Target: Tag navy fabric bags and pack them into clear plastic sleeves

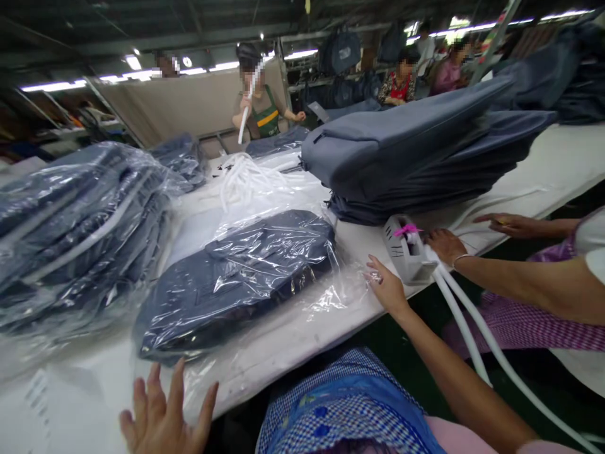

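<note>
At the far left, a heap of dark bags in clear plastic (89,233) is piled on a white table (312,340). Below it, at the near edge, the wearer's left hand (167,416) is empty, its fingers spread wide and pointing away from the body, just beside the near-left end of one wrapped bag (250,274); whether the fingertips touch its plastic is hard to tell. This single bag lies flat in front of the wearer, between the two hands, its long axis slanting from near left to far right. The left hand is nearer to the bag itself. Beyond the bag lies a tangle of white tubes (255,180), and across the table a person in a green apron (267,120) holds up one white tube. To the right, the wearer's right hand (387,287) reaches the loose plastic trailing from the bag's right end, fingers loosely bent; whether they pinch the film cannot be told. Behind that hand rises a stack of unwrapped dark bags (406,145). Next comes a grey box with a pink tie (406,252), a co-worker's hand (444,246) against it and long white tubes hanging below.
</note>
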### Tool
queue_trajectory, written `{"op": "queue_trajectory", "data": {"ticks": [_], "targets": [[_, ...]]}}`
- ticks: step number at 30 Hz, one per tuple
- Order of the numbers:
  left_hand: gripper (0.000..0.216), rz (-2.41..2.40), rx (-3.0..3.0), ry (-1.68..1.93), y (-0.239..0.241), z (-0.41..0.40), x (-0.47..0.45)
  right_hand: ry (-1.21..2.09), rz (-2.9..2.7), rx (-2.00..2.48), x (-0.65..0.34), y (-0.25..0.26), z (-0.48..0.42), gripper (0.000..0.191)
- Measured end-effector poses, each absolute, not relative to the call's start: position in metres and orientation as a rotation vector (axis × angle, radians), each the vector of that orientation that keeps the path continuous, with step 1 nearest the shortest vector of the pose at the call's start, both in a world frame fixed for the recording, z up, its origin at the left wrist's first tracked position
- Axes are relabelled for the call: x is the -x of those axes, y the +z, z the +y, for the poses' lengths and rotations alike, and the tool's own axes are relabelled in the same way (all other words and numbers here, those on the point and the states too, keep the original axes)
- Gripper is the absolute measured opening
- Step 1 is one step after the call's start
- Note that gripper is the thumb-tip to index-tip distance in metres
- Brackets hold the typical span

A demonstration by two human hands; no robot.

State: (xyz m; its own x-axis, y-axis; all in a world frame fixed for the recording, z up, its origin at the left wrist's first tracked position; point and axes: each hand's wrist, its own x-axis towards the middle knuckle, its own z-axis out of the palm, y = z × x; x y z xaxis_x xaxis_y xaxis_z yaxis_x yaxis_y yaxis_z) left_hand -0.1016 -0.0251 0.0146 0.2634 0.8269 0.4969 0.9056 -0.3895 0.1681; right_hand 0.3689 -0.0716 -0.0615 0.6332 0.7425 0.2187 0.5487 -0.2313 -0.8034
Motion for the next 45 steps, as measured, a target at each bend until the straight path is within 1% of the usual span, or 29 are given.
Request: {"op": "queue_trajectory", "data": {"ticks": [1,3,7,10,12,14,16,19,22,24,27,29,31,33,36,38,40,41,43,45], "targets": [[0.072,-1.684,2.366,-0.735,0.014,-0.031,0.109,0.264,-0.985,1.93,-0.373,-0.059,-0.073,0.05],[0.072,-1.679,2.391,-0.729,0.016,-0.035,0.105,0.22,-0.958,1.936,-0.377,-0.051,-0.081,0.039],[0.076,-1.367,2.566,-0.813,0.031,-0.003,0.037,0.056,-1.014,1.967,-0.373,-0.032,-0.104,0.038],[0.077,-1.063,2.724,-0.682,0.034,0.044,-0.026,0.022,-1.077,2.013,-0.371,-0.02,-0.125,0.04],[0.071,-0.904,2.835,-0.534,0.025,0.072,-0.055,-0.026,-1.114,2.026,-0.372,-0.017,-0.142,0.04],[0.063,-0.879,2.906,-0.414,0.006,0.09,-0.07,-0.084,-1.155,2.024,-0.371,-0.022,-0.16,0.037],[0.06,-0.924,2.925,-0.371,-0.017,0.097,-0.073,-0.079,-1.211,2.009,-0.366,-0.037,-0.178,0.036],[0.064,-0.973,2.903,-0.448,-0.044,0.092,-0.071,-0.025,-1.227,2.011,-0.357,-0.068,-0.198,0.037],[0.064,-1.019,2.907,-0.52,-0.049,0.084,-0.072,-0.03,-1.105,2.078,-0.352,-0.08,-0.208,0.037],[0.062,-1.034,2.932,-0.541,-0.043,0.079,-0.074,-0.013,-1.108,2.134,-0.348,-0.067,-0.209,0.04],[0.056,-0.966,3.009,-0.594,-0.031,0.066,-0.068,-0.111,-1.284,2.098,-0.331,-0.021,-0.197,0.053],[0.05,-0.897,3.042,-0.689,-0.025,0.052,-0.053,-0.216,-1.399,1.942,-0.315,0.01,-0.179,0.05],[0.047,-0.896,2.977,-0.842,-0.017,0.037,-0.025,-0.226,-1.619,1.735,-0.301,0.031,-0.152,0.047],[0.047,-1.038,2.767,-0.974,-0.009,0.025,0.014,-0.231,-1.842,1.601,-0.292,0.034,-0.118,0.046],[0.049,-1.552,2.259,-0.997,0.0,0.02,0.085,-0.292,-2.097,1.57,-0.285,0.018,-0.063,0.052],[0.06,-1.942,1.986,-0.963,-0.001,0.026,0.131,-0.335,-2.228,1.565,-0.284,0.004,-0.03,0.056],[0.077,-2.321,1.938,-0.974,-0.008,0.034,0.166,-0.374,-2.311,1.556,-0.287,-0.008,-0.005,0.057],[0.08,-2.488,1.973,-0.997,-0.013,0.037,0.178,-0.391,-2.334,1.552,-0.291,-0.012,0.004,0.054],[0.071,-2.727,2.058,-1.067,-0.023,0.038,0.192,-0.406,-2.377,1.531,-0.301,-0.019,0.017,0.052],[0.056,-2.809,2.092,-1.151,-0.032,0.027,0.192,-0.396,-2.41,1.491,-0.315,-0.025,0.022,0.057]]}}
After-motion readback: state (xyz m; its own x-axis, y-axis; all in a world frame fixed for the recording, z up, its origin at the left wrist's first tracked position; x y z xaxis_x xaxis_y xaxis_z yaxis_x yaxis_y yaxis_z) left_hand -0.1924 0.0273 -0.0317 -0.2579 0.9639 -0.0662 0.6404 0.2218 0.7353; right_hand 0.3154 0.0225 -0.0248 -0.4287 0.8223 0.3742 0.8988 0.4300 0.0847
